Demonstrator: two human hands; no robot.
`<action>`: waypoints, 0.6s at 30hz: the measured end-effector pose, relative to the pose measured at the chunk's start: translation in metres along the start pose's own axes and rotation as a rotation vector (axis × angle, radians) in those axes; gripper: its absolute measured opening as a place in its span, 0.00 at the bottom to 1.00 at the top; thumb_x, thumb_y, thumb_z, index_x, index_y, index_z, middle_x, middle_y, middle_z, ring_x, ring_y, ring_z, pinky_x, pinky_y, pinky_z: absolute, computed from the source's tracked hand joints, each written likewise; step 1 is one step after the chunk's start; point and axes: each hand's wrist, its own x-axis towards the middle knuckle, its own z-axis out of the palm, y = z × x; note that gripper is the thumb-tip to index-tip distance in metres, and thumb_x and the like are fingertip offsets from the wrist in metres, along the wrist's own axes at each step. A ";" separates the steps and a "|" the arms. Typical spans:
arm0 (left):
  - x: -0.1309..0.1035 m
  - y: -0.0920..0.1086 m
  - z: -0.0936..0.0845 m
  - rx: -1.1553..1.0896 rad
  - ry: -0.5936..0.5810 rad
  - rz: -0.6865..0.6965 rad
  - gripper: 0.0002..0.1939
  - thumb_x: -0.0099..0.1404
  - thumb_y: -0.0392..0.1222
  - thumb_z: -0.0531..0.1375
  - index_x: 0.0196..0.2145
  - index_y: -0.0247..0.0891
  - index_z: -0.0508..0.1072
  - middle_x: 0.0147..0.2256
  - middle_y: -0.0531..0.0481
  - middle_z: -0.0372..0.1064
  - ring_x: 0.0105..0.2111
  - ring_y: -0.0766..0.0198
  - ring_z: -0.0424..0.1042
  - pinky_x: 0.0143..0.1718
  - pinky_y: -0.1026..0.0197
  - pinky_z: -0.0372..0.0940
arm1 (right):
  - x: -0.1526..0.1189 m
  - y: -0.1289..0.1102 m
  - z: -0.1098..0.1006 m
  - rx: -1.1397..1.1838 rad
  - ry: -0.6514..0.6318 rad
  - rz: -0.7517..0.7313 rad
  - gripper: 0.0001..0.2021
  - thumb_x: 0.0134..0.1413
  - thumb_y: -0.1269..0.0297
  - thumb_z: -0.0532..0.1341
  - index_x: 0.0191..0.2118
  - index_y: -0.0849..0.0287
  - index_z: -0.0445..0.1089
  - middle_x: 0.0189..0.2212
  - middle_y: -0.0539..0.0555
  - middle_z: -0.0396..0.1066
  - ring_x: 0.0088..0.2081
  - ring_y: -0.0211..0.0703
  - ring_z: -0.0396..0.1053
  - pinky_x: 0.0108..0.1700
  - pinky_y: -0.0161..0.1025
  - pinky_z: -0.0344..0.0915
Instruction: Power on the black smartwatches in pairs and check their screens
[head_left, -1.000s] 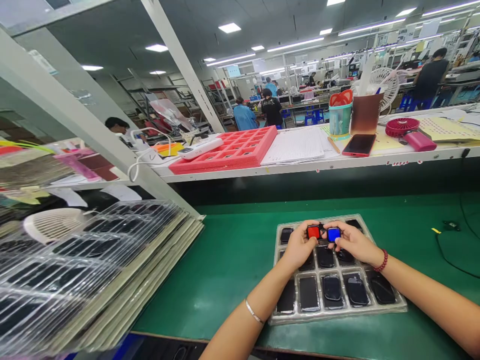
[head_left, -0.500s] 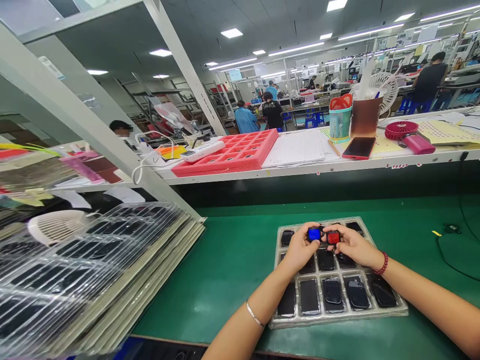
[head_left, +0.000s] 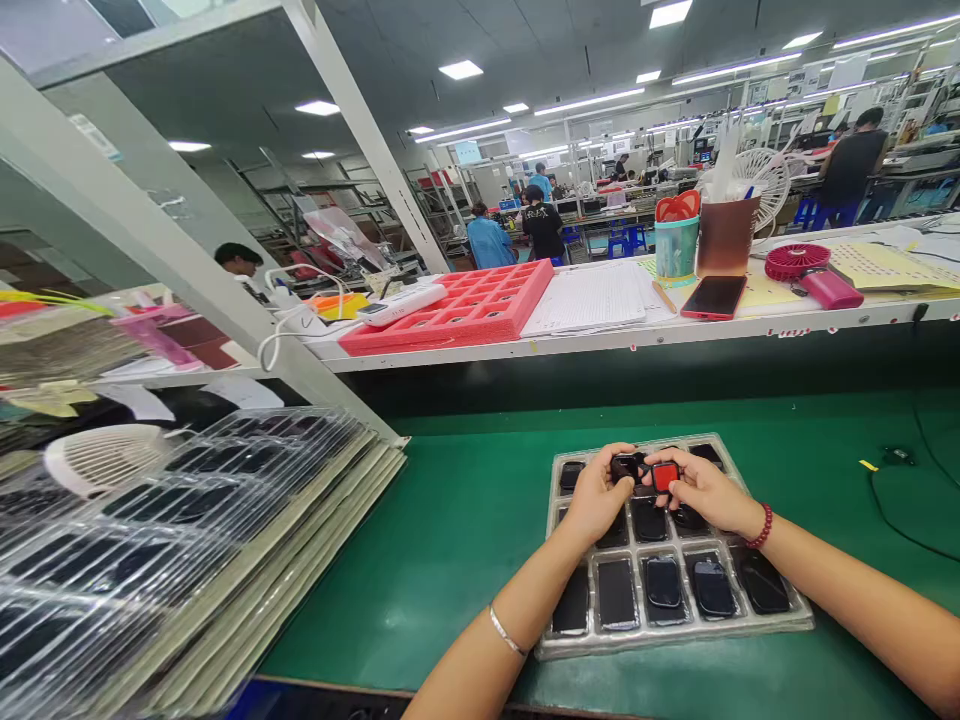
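My left hand is closed on a small smartwatch whose screen is dark. Close beside it, my right hand grips a second smartwatch that glows red. Both are held just above a clear plastic tray on the green bench. Dark-screened pieces such as this rounded one lie in the tray's compartments, and my hands hide part of the back rows.
Stacked trays of similar pieces fill the left side. On the shelf behind are a red foam tray, papers, a phone, a cup and a pink fan. A black cable lies at right.
The screen of the watch in my left hand has gone from blue to dark. The other stays red. Both hands have kept nearly the same place over the tray.
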 end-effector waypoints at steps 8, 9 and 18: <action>-0.001 0.003 0.000 -0.018 0.001 -0.003 0.17 0.54 0.30 0.57 0.43 0.35 0.67 0.36 0.46 0.71 0.37 0.61 0.70 0.42 0.59 0.63 | 0.001 0.002 -0.001 0.004 0.000 0.004 0.17 0.51 0.71 0.55 0.49 0.57 0.62 0.40 0.55 0.69 0.31 0.39 0.72 0.31 0.36 0.68; -0.001 0.002 0.000 -0.012 -0.002 -0.001 0.16 0.54 0.30 0.57 0.42 0.35 0.68 0.37 0.46 0.71 0.37 0.62 0.70 0.41 0.59 0.64 | 0.001 0.002 -0.001 0.000 -0.001 0.003 0.17 0.51 0.70 0.55 0.48 0.57 0.62 0.39 0.54 0.69 0.31 0.39 0.72 0.31 0.36 0.68; -0.001 0.005 0.000 -0.023 -0.016 -0.008 0.11 0.55 0.34 0.58 0.39 0.34 0.68 0.35 0.46 0.71 0.32 0.63 0.70 0.34 0.62 0.65 | 0.001 0.003 -0.002 -0.006 -0.011 0.020 0.16 0.52 0.69 0.55 0.48 0.57 0.62 0.35 0.53 0.70 0.30 0.40 0.72 0.30 0.36 0.67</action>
